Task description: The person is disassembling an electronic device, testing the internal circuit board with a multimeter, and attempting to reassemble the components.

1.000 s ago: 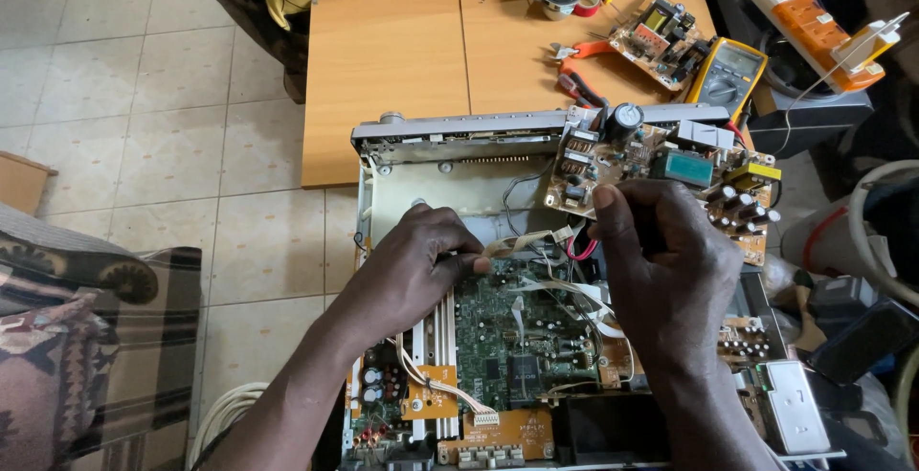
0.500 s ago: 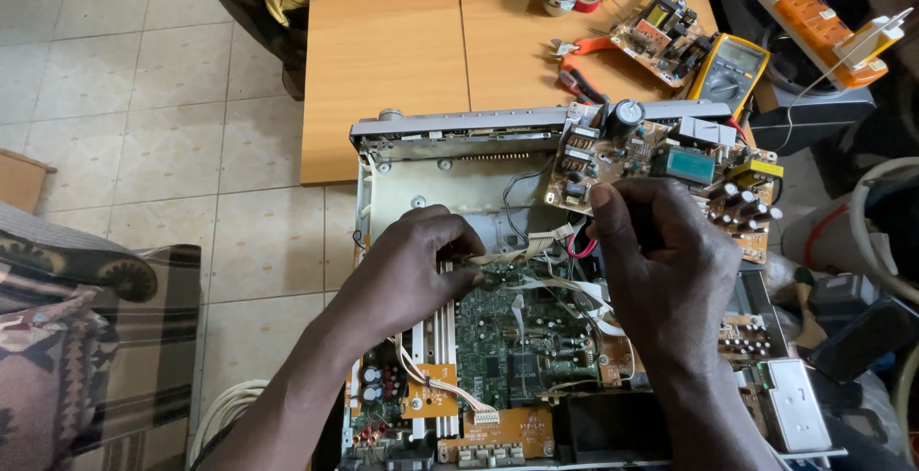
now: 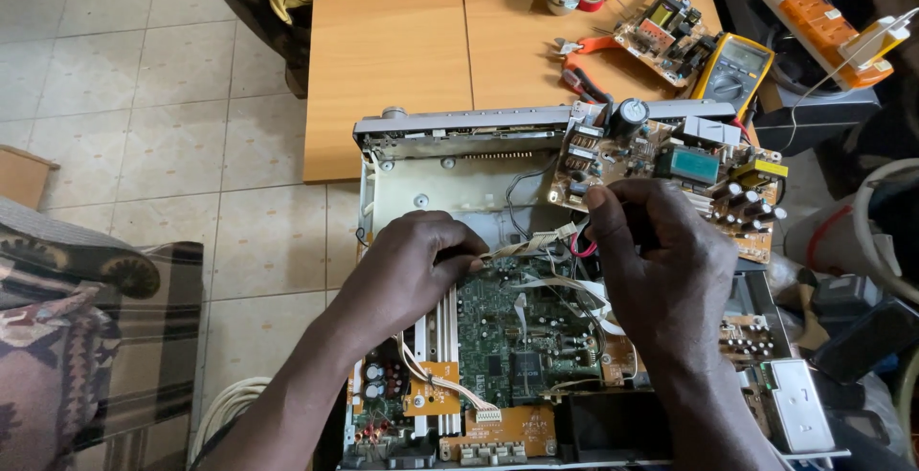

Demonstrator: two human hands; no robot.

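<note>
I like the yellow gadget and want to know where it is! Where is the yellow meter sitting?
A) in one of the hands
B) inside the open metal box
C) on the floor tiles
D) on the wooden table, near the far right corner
D: the yellow meter lies on the wooden table beside a small circuit board, beyond the opened device, away from both hands.

Green main board [image 3: 522, 337] w/ orange sub-boards [image 3: 498, 425] in a grey metal chassis [image 3: 450, 131]; tan power board [image 3: 670, 169] at its right rear corner. Table [image 3: 402, 59] is light orange wood, w/ yellow multimeter [image 3: 732, 69] at its right edge. Floor tiles [image 3: 144, 98] cream; cushion [image 3: 86, 308] brown/maroon paisley.
</note>
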